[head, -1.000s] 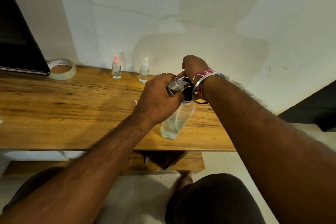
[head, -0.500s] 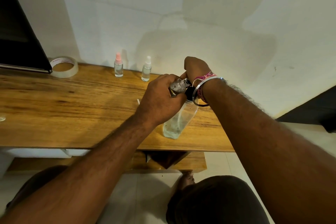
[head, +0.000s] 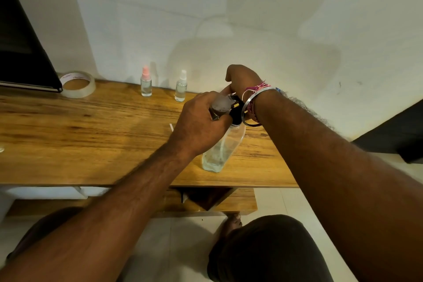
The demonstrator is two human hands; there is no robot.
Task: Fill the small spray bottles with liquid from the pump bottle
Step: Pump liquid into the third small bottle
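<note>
Our left hand [head: 196, 126] curls around a small spray bottle [head: 220, 105] held at the black pump head of the pump bottle [head: 223, 146], which stands on the bench [head: 91, 135]. Our right hand [head: 242, 80] presses that pump (finger positions hidden). 2 capped spray bottles [head: 146, 83] stand behind it.

A tape roll [head: 77, 84] lies flat at the back left of the wooden worktop [head: 80, 135], just beside the corner of a black panel [head: 20, 52] that leans over the left end. A lower wooden shelf [head: 240, 200] shows beneath the worktop's front edge, above a pale tiled floor [head: 183, 247]. Behind rises a white wall [head: 251, 18].
</note>
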